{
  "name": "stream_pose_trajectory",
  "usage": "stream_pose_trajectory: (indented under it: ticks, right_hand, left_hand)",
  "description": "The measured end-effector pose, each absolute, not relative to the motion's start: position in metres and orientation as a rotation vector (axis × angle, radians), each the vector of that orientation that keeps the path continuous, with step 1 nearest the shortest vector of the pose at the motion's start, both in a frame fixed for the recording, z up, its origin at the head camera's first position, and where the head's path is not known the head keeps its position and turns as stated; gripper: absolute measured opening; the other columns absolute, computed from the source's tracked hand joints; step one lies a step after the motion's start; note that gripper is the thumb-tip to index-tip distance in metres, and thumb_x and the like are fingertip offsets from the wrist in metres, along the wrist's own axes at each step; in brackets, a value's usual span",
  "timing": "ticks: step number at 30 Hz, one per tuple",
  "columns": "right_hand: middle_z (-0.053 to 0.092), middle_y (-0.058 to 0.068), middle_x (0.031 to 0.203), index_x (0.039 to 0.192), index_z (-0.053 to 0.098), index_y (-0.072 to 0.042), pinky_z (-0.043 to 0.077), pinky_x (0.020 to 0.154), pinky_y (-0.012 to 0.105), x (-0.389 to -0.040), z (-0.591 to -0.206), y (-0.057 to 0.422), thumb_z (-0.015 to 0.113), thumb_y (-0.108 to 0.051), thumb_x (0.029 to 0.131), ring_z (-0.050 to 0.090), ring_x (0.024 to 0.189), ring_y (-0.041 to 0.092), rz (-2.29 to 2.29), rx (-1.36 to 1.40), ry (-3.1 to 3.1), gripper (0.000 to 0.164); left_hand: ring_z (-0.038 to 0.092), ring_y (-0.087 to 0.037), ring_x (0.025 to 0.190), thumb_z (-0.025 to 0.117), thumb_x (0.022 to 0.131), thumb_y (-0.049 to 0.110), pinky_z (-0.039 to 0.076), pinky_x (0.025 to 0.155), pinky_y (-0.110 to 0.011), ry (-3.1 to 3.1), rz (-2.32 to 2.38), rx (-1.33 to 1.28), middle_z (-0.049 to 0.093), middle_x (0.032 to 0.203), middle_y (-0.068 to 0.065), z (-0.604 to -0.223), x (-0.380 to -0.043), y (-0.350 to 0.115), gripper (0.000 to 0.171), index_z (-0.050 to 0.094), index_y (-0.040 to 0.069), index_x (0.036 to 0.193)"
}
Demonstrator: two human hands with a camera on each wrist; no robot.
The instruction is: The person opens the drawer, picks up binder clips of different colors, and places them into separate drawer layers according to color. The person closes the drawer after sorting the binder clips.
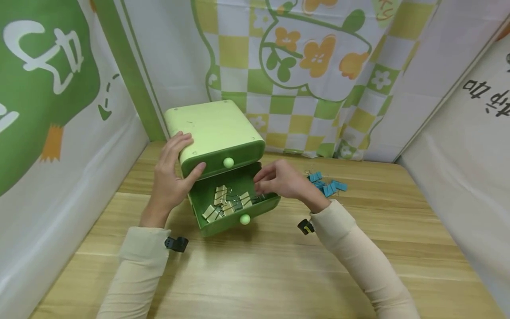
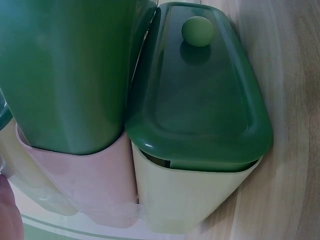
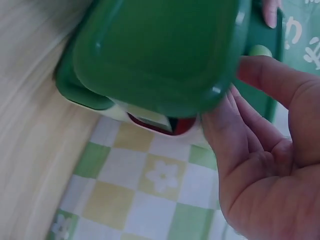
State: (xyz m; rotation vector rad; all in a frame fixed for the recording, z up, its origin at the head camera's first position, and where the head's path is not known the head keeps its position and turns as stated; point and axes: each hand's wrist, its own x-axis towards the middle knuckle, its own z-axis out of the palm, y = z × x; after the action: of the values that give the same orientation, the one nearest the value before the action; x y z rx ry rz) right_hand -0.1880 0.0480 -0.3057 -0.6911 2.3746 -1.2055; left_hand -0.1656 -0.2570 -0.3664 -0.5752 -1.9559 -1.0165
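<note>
A small green drawer cabinet stands on the table, its middle drawer pulled out. Several gold binder clips with dark wire handles lie inside. My left hand rests on the cabinet's left front corner, fingers along the top edge and thumb against the top drawer front. Over the right side of the open drawer, my right hand reaches in with thumb and fingers close together, just above dark wire handles. Its fingertips are hidden behind the drawer in the right wrist view; I cannot tell if they hold a clip.
Several blue binder clips lie in a pile on the wooden table, right of the cabinet. In the left wrist view, the bottom drawer with its round knob sits below the open one. A checkered cloth hangs behind.
</note>
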Motion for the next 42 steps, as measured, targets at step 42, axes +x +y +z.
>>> stream_pose_trajectory:
  ticks: [42]
  right_hand:
    - [0.076,0.001,0.074,0.084,0.08,-0.007,0.05,0.055,0.017,-0.099,-0.365,0.029,0.075,-0.022,0.099,0.057,0.061,0.002,-1.006,-0.957,2.791,0.021]
  left_hand:
    - [0.041,-0.033,0.156,0.073,0.089,0.027,0.027,0.135,-0.049,-1.966,-1.023,-0.56,0.056,0.155,-0.016,-0.365,-0.164,-0.256,0.063,0.058,0.001,0.145]
